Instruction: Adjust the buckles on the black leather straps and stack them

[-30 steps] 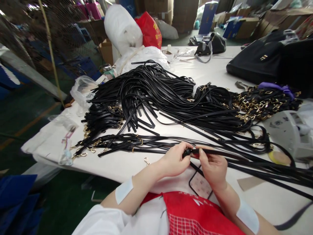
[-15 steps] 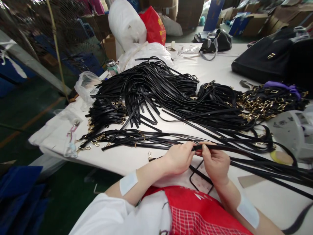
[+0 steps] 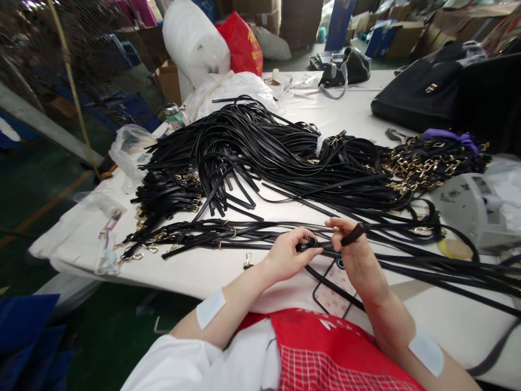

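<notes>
My left hand [image 3: 287, 252] is closed on a black strap [image 3: 306, 246], pinching a folded part of it between thumb and fingers. My right hand [image 3: 360, 260] is raised just to the right, turned so the wrist side faces up, with its fingers bent. A short dark strap end [image 3: 353, 234] sticks out across those fingers. From under my left hand a length of strap [image 3: 336, 289] runs down to the right, over a phone in a pink patterned case [image 3: 337, 281]. Left of my left hand lies a gold snap hook [image 3: 248, 258].
A large heap of black straps [image 3: 260, 136] covers the white table [image 3: 171, 279]. Gold-hooked pieces with a purple tie [image 3: 443, 157] lie at the right, by a grey-white machine or holder [image 3: 464, 212]. Black bags [image 3: 415, 92] and a white roll [image 3: 195, 43] stand behind.
My hands, together on the strap before, are now apart. The right hand has turned and lifted with the strap end; the left has shifted slightly left. The whole view has shifted too.
</notes>
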The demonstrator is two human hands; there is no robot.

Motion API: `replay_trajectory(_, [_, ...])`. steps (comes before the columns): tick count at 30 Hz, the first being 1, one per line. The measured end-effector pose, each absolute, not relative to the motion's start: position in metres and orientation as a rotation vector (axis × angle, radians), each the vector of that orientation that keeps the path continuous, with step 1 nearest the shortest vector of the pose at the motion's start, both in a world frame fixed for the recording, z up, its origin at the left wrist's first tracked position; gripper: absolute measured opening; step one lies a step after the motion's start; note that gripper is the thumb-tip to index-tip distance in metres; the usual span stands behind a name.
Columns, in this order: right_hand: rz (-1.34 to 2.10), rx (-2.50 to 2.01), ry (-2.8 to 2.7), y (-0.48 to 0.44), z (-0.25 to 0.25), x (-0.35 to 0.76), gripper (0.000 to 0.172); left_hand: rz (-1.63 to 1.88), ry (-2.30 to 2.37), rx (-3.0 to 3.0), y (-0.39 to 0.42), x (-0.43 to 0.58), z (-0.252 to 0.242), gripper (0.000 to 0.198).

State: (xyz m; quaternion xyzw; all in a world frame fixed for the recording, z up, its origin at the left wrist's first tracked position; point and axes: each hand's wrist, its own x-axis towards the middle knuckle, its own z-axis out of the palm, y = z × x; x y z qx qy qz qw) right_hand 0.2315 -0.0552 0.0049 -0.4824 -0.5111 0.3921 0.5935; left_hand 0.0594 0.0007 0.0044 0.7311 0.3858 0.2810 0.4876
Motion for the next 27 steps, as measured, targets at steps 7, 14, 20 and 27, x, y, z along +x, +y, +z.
replay_trajectory(7, [0.925, -1.323, -1.230, -0.048, -0.008, 0.238, 0.030, 0.694, 0.903, 1.680, -0.003, 0.057, 0.003, 0.019])
replay_trajectory(14, [0.969, -1.315, -1.167, -0.041, -0.018, 0.243, 0.036, 0.680, 1.000, 1.743, -0.001, 0.057, 0.004, 0.015])
replay_trajectory(20, [1.001, -1.215, -1.134, -0.041, -0.023, 0.244, 0.041, 0.691, 1.035, 1.724, 0.000, 0.057, 0.003, 0.017])
replay_trajectory(27, [1.215, -1.181, -1.229, -0.045, -0.021, 0.231, 0.044, 0.697, 1.051, 1.742, 0.004, 0.057, -0.001, 0.019])
